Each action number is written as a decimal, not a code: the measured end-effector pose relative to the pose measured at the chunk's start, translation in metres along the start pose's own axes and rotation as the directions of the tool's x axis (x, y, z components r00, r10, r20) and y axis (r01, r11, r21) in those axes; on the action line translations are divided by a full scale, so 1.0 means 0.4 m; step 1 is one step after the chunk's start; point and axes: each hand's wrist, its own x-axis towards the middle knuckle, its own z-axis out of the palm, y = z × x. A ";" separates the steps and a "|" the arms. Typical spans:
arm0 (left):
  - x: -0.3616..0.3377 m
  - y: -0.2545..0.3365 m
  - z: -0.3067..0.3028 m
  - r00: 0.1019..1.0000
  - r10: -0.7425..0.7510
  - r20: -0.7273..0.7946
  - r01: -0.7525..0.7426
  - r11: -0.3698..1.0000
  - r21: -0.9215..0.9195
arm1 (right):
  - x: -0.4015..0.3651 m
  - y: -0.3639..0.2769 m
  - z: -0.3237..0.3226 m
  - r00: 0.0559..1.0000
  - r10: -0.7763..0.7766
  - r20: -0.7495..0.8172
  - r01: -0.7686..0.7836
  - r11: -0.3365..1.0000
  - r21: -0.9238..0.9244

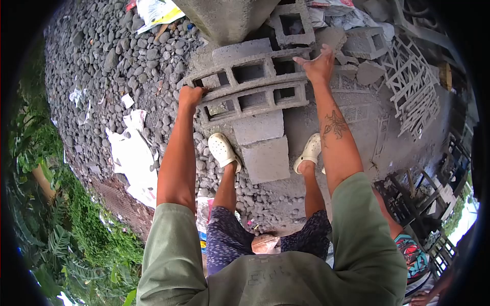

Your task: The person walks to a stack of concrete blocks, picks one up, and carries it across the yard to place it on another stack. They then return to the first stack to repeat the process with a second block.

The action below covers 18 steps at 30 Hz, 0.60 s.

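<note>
The left hand (191, 96) curls over the left end of the far hollow block (250, 84), grasping it there; most of its fingers are tucked out of my sight. The right hand (320, 65) is spread loose at the other end, thumb pointing in over the block's corner, though I can't tell whether that thumb touches it. The near hollow block (270, 98) lies right alongside, on the feet side, its cavities facing up. Both sit in front of the person, beyond the pale clogs (223, 149). Two flat slabs (265, 159) run from the near block back between the feet, and I can't see how far they reach beneath it. Behind, a concrete pillar (224, 18) is cut off at the top, and another hollow block (293, 23) stands partly in shadow. Low on the right, a second person shows only in part, patterned shorts (412, 255) half covered by the green sleeve (365, 219).
</note>
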 end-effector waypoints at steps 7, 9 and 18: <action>0.042 -0.050 -0.008 0.977 0.040 0.210 -0.031 0.998 -0.047 | 0.003 0.109 0.055 0.773 0.339 0.537 -0.320 0.938 -0.132; 0.051 -0.041 0.003 0.964 0.063 0.258 -0.047 0.997 -0.069 | 0.015 0.113 0.039 0.779 0.296 0.552 -0.252 0.955 -0.157; 0.038 0.005 -0.035 0.947 -0.048 0.317 0.020 0.996 0.091 | 0.032 0.091 0.026 0.671 0.304 0.676 -0.224 0.953 -0.206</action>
